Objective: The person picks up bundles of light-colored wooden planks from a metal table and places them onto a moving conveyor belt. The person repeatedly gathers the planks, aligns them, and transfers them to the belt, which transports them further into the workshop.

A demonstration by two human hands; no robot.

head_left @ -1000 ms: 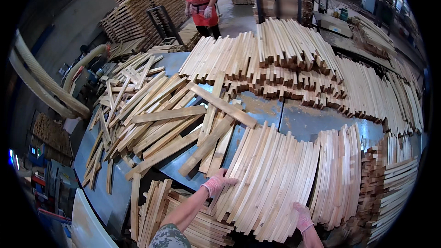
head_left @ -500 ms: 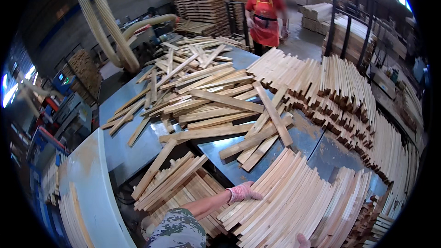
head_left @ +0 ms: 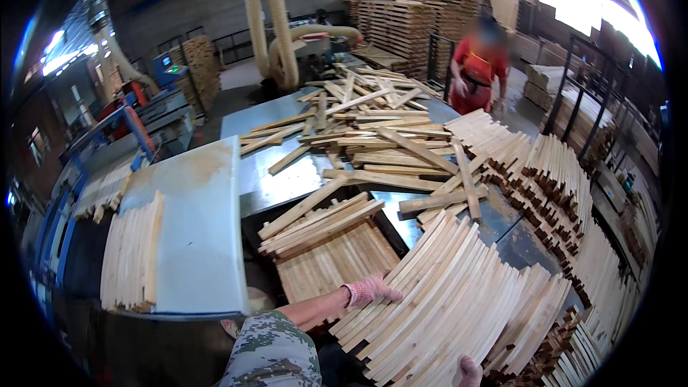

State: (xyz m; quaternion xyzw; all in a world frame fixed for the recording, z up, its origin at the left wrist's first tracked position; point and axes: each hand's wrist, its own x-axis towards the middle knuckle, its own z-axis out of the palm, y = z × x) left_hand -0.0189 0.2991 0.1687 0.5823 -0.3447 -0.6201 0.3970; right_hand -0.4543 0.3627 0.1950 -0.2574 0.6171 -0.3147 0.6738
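Note:
A wide row of narrow wooden strips (head_left: 430,301) lies side by side in front of me, tilted and fanned toward the right. My left hand (head_left: 373,290), in a pink and white knit glove, grips the row's left edge; its fingertips are partly hidden against the wood. At the near end of the row, my right hand (head_left: 469,371) presses with its thumb; most of that hand is hidden below the strips. Another batch of strips (head_left: 534,315) adjoins the row's right side. Left of my left hand is a wooden stack (head_left: 337,254) with loose strips on top.
A jumbled pile of strips (head_left: 387,136) covers the metal table (head_left: 269,179). Stacked strips (head_left: 530,172) line the right side. At left, a pale blue-grey table (head_left: 201,236) bears a bundle of strips (head_left: 132,254). A co-worker in red (head_left: 480,72) stands beyond the table.
The view has swung left, bringing more of the left table in. The row between my hands has shifted slightly left against the planks behind it. The co-worker's arms and posture have changed.

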